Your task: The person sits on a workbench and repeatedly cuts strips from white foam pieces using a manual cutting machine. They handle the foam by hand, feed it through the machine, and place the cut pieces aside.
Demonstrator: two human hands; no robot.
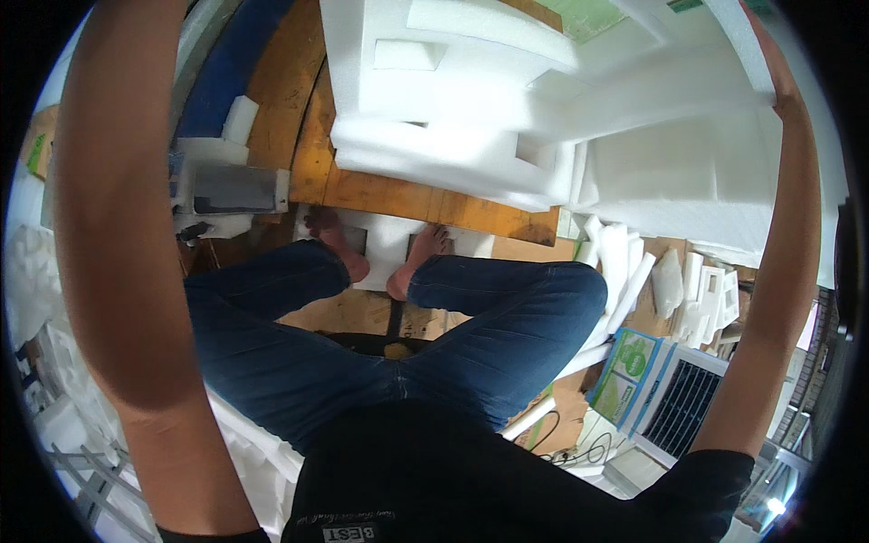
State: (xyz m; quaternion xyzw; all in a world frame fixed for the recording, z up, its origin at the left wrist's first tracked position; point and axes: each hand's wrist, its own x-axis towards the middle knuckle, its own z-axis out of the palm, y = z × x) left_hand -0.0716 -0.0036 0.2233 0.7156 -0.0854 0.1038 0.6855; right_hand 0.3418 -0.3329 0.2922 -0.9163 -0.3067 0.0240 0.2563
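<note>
My left arm [127, 226] reaches up along the left side, and its hand lies beyond the top edge of the picture. My right arm stretches up the right side. My right hand [768, 47] is at the upper right, against the rim of a large white foam panel [688, 172]; its fingers are hidden, so its grip does not show. A big moulded white foam block [453, 136] with rectangular recesses stands in front of me on a wooden plank table [389, 193].
Below the table, my bare feet rest on a white foam piece [387, 244]. White foam rods [615, 262] and offcuts lie at the right, near a boxed panel with a dark grille [685, 403] and loose cables. A grey-topped device [237, 188] sits left of the table.
</note>
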